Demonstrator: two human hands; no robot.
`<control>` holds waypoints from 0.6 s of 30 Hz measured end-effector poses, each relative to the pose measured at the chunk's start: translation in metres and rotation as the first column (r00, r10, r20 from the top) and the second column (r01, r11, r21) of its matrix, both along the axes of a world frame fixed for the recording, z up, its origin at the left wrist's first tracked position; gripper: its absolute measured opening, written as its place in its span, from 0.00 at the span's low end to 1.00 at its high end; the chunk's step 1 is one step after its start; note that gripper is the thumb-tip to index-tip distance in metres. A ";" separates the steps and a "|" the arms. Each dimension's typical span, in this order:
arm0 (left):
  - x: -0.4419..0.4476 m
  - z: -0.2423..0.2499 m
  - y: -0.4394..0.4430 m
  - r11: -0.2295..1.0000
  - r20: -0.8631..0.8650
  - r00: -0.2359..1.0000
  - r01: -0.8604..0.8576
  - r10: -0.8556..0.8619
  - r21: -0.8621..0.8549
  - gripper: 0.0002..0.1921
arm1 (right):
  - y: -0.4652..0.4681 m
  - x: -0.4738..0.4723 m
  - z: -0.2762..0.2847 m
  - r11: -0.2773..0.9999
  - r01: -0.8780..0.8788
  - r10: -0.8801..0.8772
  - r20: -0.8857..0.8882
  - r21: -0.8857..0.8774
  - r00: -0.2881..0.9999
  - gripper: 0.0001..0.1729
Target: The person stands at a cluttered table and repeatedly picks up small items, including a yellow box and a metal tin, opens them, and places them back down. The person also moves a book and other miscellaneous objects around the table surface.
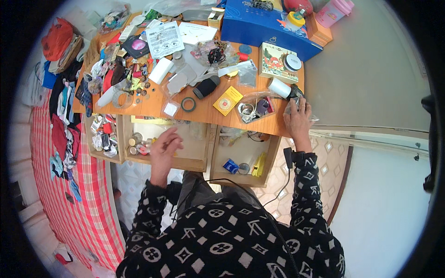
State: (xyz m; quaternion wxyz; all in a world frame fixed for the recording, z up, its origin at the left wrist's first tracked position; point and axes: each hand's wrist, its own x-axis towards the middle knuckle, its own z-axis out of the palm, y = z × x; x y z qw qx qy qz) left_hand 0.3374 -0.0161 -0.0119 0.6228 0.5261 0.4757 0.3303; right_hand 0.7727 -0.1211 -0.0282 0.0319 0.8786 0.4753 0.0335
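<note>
My right hand (298, 118) is at the right edge of the wooden table (205, 117), its fingers over a crumpled clear plastic packet (314, 118). What the packet contains is hidden under the hand. Just beyond the fingers are a dark bundle (295, 91) and a white roll (279, 87). To the left of this hand lies a clear plastic tray (255, 107) with a white coiled band and a purple item in it. My left hand (167, 146) hovers over the pulled-out middle drawer (189, 153), fingers loosely bent and nothing seen in them.
A right drawer (248, 153) stands pulled out, holding a blue packet (231, 166). Green tape (188, 104), a yellow card box (227, 100) and a black cylinder (206, 87) lie on the table. A large blue box (257, 31) stands behind. A cable runs past my right wrist.
</note>
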 end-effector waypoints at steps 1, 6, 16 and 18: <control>-0.012 0.005 -0.001 0.999 -0.017 0.998 -0.053 0.053 0.003 0.19 | 0.004 -0.005 0.013 1.000 0.024 -0.024 -0.008 0.009 1.000 0.32; -0.048 0.012 -0.009 0.980 0.023 0.980 -0.198 0.198 0.033 0.17 | 0.031 0.001 0.085 0.949 0.288 -0.315 -0.409 -0.129 0.857 0.31; -0.126 -0.031 -0.094 0.915 -0.207 0.918 -0.371 0.337 -0.156 0.16 | 0.131 0.092 -0.007 0.909 0.149 -0.046 -0.262 0.388 0.964 0.48; -0.143 -0.034 -0.119 0.872 -0.268 0.889 -0.434 0.372 -0.228 0.17 | 0.149 0.101 -0.020 0.912 0.169 -0.049 -0.309 0.373 0.950 0.49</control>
